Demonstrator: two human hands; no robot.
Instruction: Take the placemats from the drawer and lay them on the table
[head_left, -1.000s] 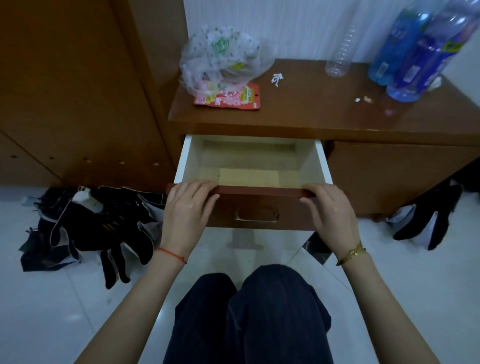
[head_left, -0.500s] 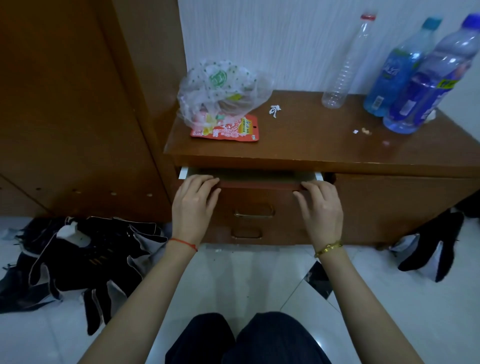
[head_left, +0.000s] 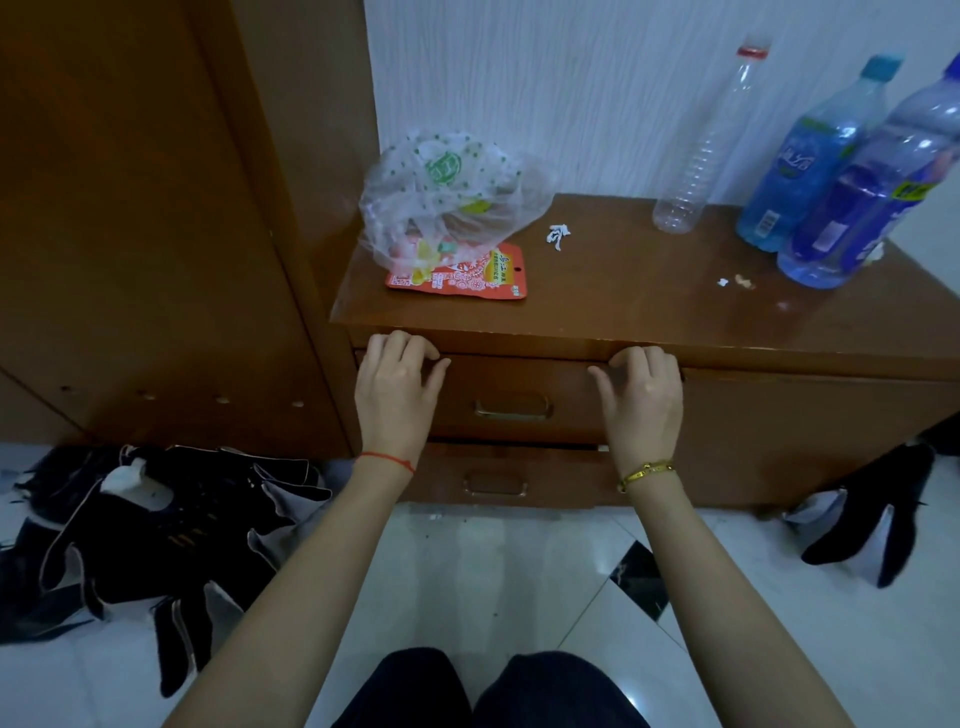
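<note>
Head view: two dark-trousered knees (head_left: 488, 691) are seen at the bottom edge, above pale floor tiles (head_left: 498, 566), and both bare forearms are stretched forward to the cabinet. The left hand (head_left: 397, 387), marked by a red string at the wrist, is laid against the left end of the top drawer (head_left: 519, 397), fingers curled over its upper edge; the right hand (head_left: 641, 395), with a gold bracelet, is placed likewise at the right end. Nothing is clasped in either hand; fingertips are only pressed on the drawer front. The drawer is seen pushed in flush under the tabletop (head_left: 649, 291), its long axis running left to right, its metal handle facing the person. A second drawer (head_left: 498, 483) is seen below it. No placemats can be made out; whether any lie inside cannot be told. Dark clothing (head_left: 140, 530) is heaped on the floor at left. Farther back, a plastic bag (head_left: 447, 192) over a red packet (head_left: 467, 275) and three bottles (head_left: 800, 156) are stood on the tabletop by the wall.
</note>
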